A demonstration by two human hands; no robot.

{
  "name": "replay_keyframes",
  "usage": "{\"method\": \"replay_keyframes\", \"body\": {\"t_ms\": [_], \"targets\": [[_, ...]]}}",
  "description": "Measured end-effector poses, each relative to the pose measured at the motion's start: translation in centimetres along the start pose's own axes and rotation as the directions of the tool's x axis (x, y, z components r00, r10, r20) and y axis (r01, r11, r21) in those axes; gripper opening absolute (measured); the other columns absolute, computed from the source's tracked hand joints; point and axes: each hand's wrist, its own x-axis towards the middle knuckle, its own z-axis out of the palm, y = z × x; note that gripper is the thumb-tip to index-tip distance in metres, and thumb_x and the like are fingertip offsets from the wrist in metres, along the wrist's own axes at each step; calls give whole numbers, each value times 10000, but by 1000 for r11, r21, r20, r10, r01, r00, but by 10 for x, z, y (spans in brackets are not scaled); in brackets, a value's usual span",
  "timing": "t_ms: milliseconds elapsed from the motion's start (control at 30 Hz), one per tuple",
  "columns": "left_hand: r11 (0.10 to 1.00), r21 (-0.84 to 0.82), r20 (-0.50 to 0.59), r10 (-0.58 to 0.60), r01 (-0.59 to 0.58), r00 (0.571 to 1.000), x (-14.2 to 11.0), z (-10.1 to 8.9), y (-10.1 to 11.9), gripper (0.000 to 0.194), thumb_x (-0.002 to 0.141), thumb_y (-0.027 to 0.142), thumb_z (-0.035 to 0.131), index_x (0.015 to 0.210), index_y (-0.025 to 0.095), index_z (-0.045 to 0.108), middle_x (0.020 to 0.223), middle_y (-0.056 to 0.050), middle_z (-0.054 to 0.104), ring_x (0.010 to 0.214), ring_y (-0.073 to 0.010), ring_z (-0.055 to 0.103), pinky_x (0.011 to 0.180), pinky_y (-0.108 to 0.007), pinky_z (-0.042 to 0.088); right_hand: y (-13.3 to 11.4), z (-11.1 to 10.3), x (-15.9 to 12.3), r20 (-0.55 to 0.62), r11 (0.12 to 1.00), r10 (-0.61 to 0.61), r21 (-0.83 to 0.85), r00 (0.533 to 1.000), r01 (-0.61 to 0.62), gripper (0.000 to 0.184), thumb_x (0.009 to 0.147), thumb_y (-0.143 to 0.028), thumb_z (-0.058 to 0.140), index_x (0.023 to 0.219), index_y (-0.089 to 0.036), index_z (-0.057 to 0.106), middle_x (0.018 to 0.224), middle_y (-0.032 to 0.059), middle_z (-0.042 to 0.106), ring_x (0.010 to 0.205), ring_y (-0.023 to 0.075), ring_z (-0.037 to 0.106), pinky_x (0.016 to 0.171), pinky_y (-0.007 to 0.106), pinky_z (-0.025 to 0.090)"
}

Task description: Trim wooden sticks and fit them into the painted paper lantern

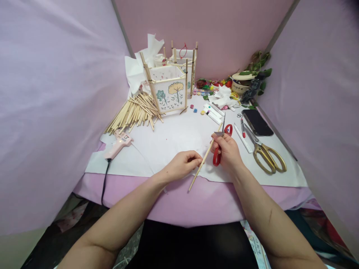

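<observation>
- Left hand [185,165]: thumb and index tips are together, pinched on the stick [206,154] a bit nearer than its middle. Other fingers are curled in under the palm, back of the hand facing up.
- Right hand [227,149]: clamped on the red scissors [216,157], one red loop sticking out near the palm, the other poking out on the far right of the fist. Thumb's laid forward by the blades.
- Blades are spread, one aimed far, the other aimed left across the stick. Can't tell if they're actually biting into it.
- Stick's up between the two hands, slanting from near left to far right, its near end over the pink cloth [193,211].
- Left forearm comes in from the near left, right one from the near right, so they angle inward and the hands sit close but apart.
- Off to the left: glue gun [119,144] lying on its side, stick pile [136,112] just beyond it.
- Far middle: lantern [174,93] with drawn trees, standing upright, another behind.
- Right side: gold scissors [269,157] lying flat, phone [257,122] just past them.
</observation>
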Motion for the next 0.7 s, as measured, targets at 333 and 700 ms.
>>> {"method": "replay_keyframes", "body": {"t_ms": [333, 700], "targets": [[879, -422, 109, -194, 222, 975, 6, -2, -9, 408, 847, 499, 486, 642, 146, 494, 696, -41, 570, 549, -80, 479, 535, -210, 390, -10, -1, 3, -7, 988, 64, 138, 998, -63, 208, 728, -335, 703, 768, -194, 555, 526, -82, 441, 390, 38, 269, 360, 176, 271], [615, -753, 141, -194, 233, 971, 9, -6, -13, 143, 772, 196, 667, 855, 95, 609, 647, 14, 466, 470, -10, 321, 411, -125, 214, -6, -3, 5, -153, 999, 17, -48, 988, -25, 234, 697, -347, 728, 717, -199, 548, 585, -57, 534, 400, 41, 355, 345, 190, 294]]}}
